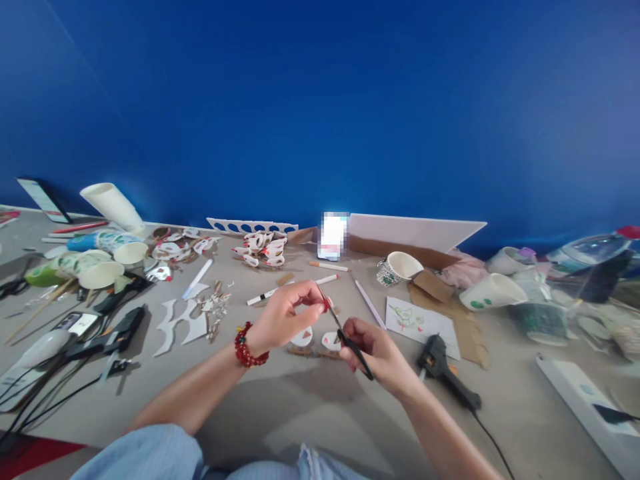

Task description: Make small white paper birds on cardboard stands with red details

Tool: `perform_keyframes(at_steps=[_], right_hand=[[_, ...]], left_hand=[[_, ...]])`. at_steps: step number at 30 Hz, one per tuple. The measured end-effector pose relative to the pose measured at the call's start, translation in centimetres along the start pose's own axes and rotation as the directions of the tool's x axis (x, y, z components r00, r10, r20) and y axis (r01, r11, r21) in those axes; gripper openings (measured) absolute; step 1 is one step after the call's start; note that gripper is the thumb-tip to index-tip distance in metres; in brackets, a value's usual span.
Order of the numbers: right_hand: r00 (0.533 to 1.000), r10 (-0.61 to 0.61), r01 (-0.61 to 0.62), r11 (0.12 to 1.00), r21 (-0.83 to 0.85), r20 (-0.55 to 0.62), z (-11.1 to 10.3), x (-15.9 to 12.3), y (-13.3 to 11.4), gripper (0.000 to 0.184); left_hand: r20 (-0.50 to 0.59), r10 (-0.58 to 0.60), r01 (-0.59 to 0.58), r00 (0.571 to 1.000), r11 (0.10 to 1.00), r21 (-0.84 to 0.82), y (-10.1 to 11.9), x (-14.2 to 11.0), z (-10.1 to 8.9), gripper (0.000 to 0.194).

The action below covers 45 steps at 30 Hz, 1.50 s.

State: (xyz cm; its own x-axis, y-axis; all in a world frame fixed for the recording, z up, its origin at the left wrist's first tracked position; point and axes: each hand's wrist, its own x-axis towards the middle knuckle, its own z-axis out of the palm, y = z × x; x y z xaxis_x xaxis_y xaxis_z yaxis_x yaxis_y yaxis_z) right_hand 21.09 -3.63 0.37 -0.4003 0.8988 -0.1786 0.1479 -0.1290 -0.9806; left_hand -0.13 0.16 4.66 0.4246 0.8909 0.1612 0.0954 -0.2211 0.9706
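My right hand (377, 350) is closed around a pair of black-handled scissors (359, 355), whose blades point up and away toward my left fingertips. My left hand (290, 317), with a red bead bracelet on its wrist, pinches a small red piece (327, 305) beside the blades. Whether the blades are touching that piece I cannot tell. On the table just below my hands lie a white cut-out shape (301, 337) with a reddish mark and another white cut-out (331, 341), both with brownish edges. More of these shapes are partly hidden behind my fingers.
A black glue gun (445, 370) with its cord lies at right, near a drawing (423, 327) and a paper cup (404, 267). Finished-looking white-and-red pieces (261, 248) are piled behind. White board scraps (187, 323), another glue gun (120, 333) and painted cups (103, 270) stand left.
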Motion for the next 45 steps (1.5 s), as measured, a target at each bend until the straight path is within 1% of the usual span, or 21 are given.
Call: perform_keyframes(at_steps=[5,10,23,29,36,45], right_hand=[[1.000,0.007,-0.008,0.999,0.034,0.019,-0.15,0.01,-0.01,0.051],[0.999,0.015,-0.017,0.998,0.062,0.038,-0.16,0.11,-0.09,0.051],[1.000,-0.010,0.011,0.999,-0.034,0.023,-0.49,0.12,-0.25,0.049],[1.000,0.008,-0.007,0.999,-0.051,0.013,-0.46,0.15,-0.40,0.047],[1.000,-0.018,0.019,0.993,-0.116,0.006,-0.65,0.29,-0.21,0.047],[1.000,-0.017,0.017,0.993,-0.115,0.004,-0.87,0.44,-0.26,0.048]], left_hand=[[0.019,-0.026,0.026,0.999,0.999,-0.036,0.13,0.05,-0.01,0.011],[0.015,-0.031,0.032,0.999,0.998,-0.051,0.10,0.07,-0.05,0.012],[-0.004,-0.040,0.039,0.999,0.999,-0.030,-0.14,0.00,-0.17,0.011],[-0.011,-0.040,0.040,0.999,0.999,-0.026,0.08,-0.01,-0.17,0.012],[-0.019,-0.034,0.034,0.999,0.999,-0.013,0.03,-0.01,-0.16,0.012],[-0.018,-0.039,0.039,0.999,0.999,-0.020,-0.23,-0.04,-0.19,0.014]])
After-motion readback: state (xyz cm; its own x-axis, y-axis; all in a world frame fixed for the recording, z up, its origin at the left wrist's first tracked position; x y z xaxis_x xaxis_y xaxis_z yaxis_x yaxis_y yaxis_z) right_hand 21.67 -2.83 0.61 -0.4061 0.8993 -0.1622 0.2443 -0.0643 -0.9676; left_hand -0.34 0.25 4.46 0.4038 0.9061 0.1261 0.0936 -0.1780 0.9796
